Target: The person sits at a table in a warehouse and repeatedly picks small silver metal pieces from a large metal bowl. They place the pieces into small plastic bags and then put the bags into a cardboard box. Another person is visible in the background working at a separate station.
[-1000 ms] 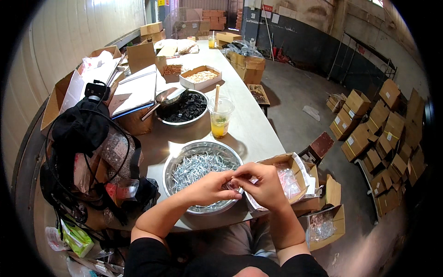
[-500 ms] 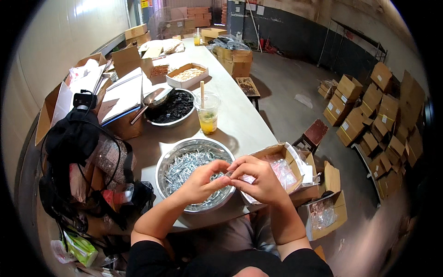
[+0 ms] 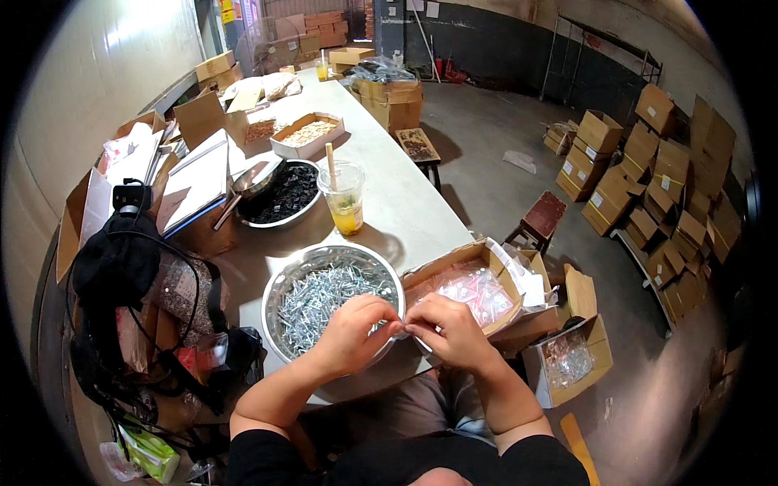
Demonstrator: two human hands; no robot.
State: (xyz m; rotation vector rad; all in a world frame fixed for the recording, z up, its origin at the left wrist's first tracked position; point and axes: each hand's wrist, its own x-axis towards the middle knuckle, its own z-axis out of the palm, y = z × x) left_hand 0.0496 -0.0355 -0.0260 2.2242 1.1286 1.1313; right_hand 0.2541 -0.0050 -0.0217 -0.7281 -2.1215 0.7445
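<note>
My left hand (image 3: pixel 356 330) and my right hand (image 3: pixel 448 328) meet fingertip to fingertip, both closed in a pinch. Between them is a small, pale or see-through bit, too small and covered to name. Beneath my left hand stands a round steel bowl (image 3: pixel 274 279) heaped with silvery screws (image 3: pixel 324 296); the hand overlaps its right front rim. Beside my right hand, an open cardboard box (image 3: pixel 512 279) holds clear plastic bags (image 3: pixel 478 290) with a pinkish tint.
A drink cup with a straw (image 3: pixel 347 212) stands behind the bowl, near a basin of black parts (image 3: pixel 284 194) with a metal scoop (image 3: pixel 258 176). A black cap (image 3: pixel 117 259) and bags crowd the left. Stools (image 3: pixel 539 220) and stacked cartons (image 3: pixel 612 202) are right of the table (image 3: pixel 389 162).
Both hands have come down slightly toward me, their fingertips still together. More of the bags in the box shows now. The whole view has shifted a little.
</note>
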